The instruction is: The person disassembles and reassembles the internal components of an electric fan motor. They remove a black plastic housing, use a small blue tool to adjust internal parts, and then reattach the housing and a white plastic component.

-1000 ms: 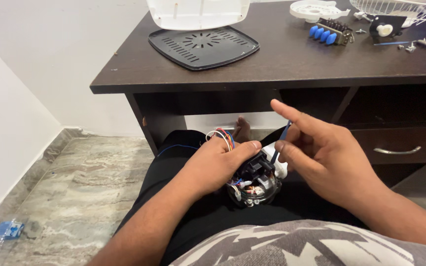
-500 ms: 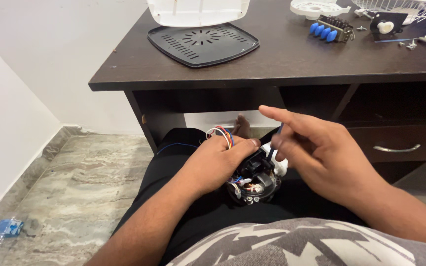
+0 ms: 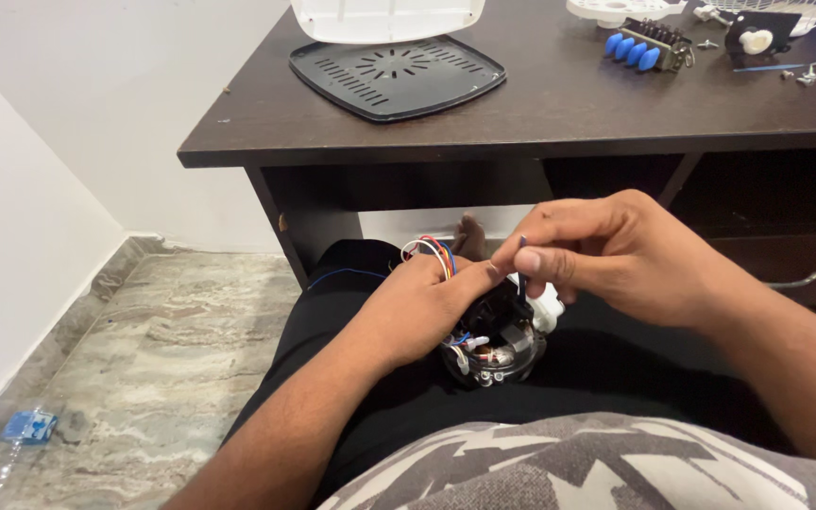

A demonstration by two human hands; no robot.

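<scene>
Fingers [image 3: 533,262] of the right hand [image 3: 616,260] pinch a thin blue wire [image 3: 521,274]; just below, the left hand [image 3: 422,312] clasps the small motor unit [image 3: 493,345] with coloured wires [image 3: 432,250].

Look to the lower left of your view: one small package [image 3: 29,426] lies on the marbled stone floor [image 3: 172,349], near the base of the white wall. It is a flat, roughly square packet, bright blue with a paler patch on its face, and it appears to be wrapped in clear film, whose edge trails toward the bottom corner. Any print on it is too small to make out. You will find no other package, and no label, sign or screen, anywhere on the dark tabletop [image 3: 540,109] or in your lap.
</scene>
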